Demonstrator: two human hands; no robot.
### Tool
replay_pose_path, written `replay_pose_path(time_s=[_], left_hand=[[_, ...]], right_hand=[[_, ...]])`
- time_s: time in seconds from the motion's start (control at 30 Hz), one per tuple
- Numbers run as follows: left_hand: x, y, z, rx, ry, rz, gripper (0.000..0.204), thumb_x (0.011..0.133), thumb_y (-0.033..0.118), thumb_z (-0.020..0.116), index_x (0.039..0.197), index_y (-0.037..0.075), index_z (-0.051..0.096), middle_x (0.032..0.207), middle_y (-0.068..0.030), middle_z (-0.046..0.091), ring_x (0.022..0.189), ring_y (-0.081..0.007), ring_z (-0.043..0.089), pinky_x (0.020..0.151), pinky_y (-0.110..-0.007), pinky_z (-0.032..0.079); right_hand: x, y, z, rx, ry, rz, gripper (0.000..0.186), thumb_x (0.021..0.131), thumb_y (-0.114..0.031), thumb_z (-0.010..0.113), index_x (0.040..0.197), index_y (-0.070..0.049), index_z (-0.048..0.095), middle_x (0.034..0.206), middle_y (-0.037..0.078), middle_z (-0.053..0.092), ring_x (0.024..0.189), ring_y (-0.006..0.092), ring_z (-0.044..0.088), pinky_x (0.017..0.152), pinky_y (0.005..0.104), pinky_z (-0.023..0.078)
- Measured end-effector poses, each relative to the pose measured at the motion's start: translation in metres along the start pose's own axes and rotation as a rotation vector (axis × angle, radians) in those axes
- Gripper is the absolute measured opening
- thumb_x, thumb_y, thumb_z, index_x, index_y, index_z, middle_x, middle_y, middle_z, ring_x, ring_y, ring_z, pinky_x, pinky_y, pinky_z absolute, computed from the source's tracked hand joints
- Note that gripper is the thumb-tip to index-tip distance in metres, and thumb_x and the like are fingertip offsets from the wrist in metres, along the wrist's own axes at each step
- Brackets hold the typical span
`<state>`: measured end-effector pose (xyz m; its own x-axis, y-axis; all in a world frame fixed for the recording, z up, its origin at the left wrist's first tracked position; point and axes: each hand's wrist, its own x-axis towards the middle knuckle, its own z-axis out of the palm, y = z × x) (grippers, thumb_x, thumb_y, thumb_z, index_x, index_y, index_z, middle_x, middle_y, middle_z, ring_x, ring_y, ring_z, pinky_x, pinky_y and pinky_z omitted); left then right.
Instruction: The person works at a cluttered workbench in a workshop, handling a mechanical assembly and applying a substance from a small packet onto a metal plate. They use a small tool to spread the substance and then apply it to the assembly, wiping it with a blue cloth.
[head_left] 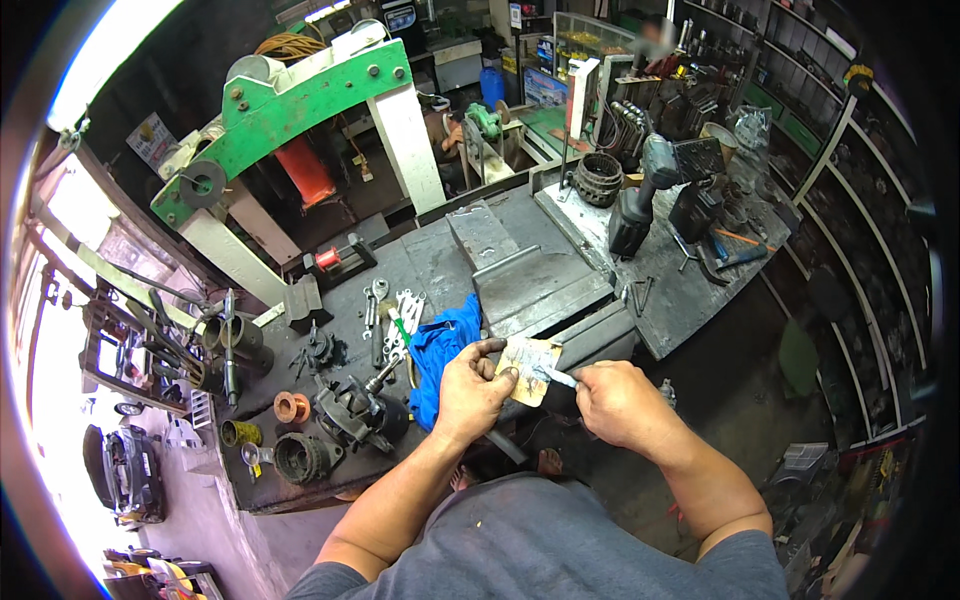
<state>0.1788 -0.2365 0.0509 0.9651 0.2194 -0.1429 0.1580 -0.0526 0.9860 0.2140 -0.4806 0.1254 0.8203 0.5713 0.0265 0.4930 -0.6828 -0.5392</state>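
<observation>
My left hand (474,392) pinches a small yellowish card (526,374) between thumb and fingers. Grey-white smears cover part of its face. In my right hand (622,402) is a thin pale stick (559,376), its tip against the card or just over it. Both hands are above the near edge of the workbench (420,262). Left of my left hand lies a crumpled blue cloth (440,350). Several spanners (400,325) are beside the cloth, and a dismantled metal part (350,412) sits nearer to me.
A copper coil (292,407) and a round metal housing (300,457) stand at the near left. A green press frame (290,110) rises behind the bench. On the right-hand table are a cordless impact wrench (645,200) and a hammer (735,256). A person (448,135) is beyond the bench.
</observation>
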Motion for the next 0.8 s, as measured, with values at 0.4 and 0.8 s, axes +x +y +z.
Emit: replay_pose_path(time_s=[0.4, 0.8], left_hand=[[0.0, 0.0, -0.002, 0.014, 0.006, 0.005, 0.05, 0.094, 0.002, 0.084, 0.14, -0.011, 0.068, 0.075, 0.0088, 0.052, 0.067, -0.0034, 0.046, 0.061, -0.025, 0.04], [0.001, 0.0, -0.002, -0.007, -0.007, 0.008, 0.05, 0.094, 0.001, 0.083, 0.14, -0.011, 0.068, 0.074, 0.0084, 0.053, 0.067, -0.0032, 0.047, 0.062, -0.025, 0.041]], right_hand=[[-0.002, 0.001, 0.007, -0.348, 0.189, -0.193, 0.004, 0.095, -0.011, 0.07, 0.094, -0.008, 0.071, 0.091, 0.012, 0.073, 0.085, 0.0347, 0.076, 0.075, 0.0492, 0.062], [0.007, 0.011, 0.016, -0.365, 0.307, -0.158, 0.003, 0.094, -0.009, 0.071, 0.096, -0.006, 0.07, 0.09, 0.012, 0.073, 0.084, 0.035, 0.077, 0.076, 0.0478, 0.064]])
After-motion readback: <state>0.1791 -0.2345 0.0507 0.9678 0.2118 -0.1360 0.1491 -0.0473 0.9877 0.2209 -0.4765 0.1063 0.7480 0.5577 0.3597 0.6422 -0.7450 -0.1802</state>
